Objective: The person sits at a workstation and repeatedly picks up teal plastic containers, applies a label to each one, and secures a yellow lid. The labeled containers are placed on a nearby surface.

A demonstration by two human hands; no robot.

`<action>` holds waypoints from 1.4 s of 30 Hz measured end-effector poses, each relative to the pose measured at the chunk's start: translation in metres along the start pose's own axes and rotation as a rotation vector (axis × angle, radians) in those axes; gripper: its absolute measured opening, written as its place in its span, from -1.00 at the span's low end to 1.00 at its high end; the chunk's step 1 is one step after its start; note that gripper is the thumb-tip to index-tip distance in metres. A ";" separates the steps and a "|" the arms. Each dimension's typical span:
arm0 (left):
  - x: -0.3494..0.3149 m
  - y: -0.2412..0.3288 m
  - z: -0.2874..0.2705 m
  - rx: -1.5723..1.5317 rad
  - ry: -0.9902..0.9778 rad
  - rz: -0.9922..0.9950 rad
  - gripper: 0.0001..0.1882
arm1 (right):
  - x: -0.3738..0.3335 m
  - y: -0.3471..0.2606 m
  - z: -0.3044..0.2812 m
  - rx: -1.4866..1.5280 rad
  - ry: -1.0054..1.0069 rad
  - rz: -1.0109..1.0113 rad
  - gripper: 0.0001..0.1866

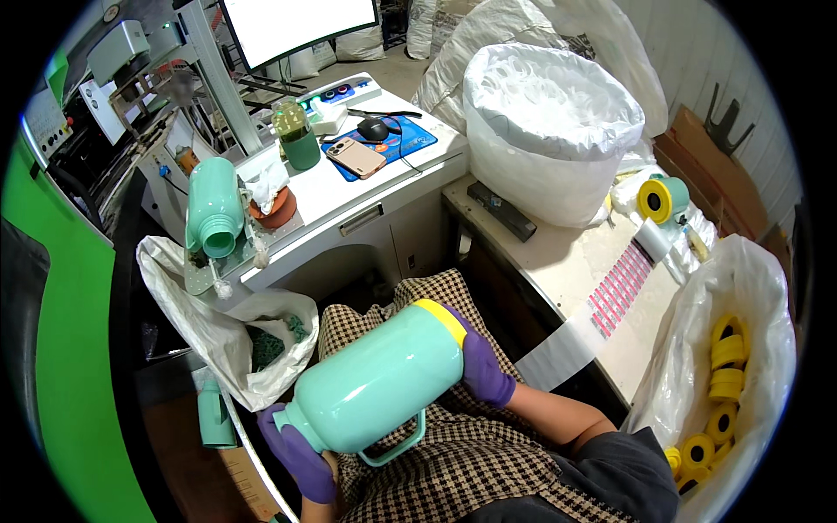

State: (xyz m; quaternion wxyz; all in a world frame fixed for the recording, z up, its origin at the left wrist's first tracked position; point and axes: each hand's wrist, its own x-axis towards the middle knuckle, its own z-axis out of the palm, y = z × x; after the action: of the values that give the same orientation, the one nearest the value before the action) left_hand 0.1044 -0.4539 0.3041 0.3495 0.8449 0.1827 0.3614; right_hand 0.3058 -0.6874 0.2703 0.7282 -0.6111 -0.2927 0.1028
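Note:
Across my lap lies a mint-green thermos jug (375,379), tilted on its side, its handle (401,444) facing me. A yellow ring (442,321) goes round its base end. My left hand (301,462), in a purple glove, is closed round the narrow neck at the lower left. At the base end my right hand (486,366), also gloved in purple, grips the yellow ring and the body beside it; some of its fingers are hidden behind the jug. A similar green jug (215,209) lies on the stand at the left of the desk, its mouth toward me.
A white sack (196,296) with green scraps hangs at left, above another green jug (214,417). On the desk are a phone (357,157), mouse (373,130) and bottle (298,144). To the right stand a large white bag (545,157), a label strip (621,292) and a bag of yellow rings (726,383).

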 end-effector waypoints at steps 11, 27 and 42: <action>0.069 0.096 0.001 -0.512 -0.135 -0.301 -0.47 | -0.049 0.016 -0.039 0.974 -0.028 0.456 -0.33; 0.010 -0.002 0.038 -0.434 -0.012 -0.664 -0.68 | 0.119 -0.183 -0.350 0.349 0.208 -0.575 -0.44; -0.295 -0.262 -0.153 0.271 0.406 -0.735 -0.89 | -0.018 -0.144 0.074 -3.267 2.470 -1.223 -0.36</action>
State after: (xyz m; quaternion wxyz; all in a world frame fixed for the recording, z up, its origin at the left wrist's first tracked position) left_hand -0.2217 -0.3694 0.0479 0.2976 0.6739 0.5817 0.3448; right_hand 0.2208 -0.6686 0.4080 0.6175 0.1212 -0.2982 0.7177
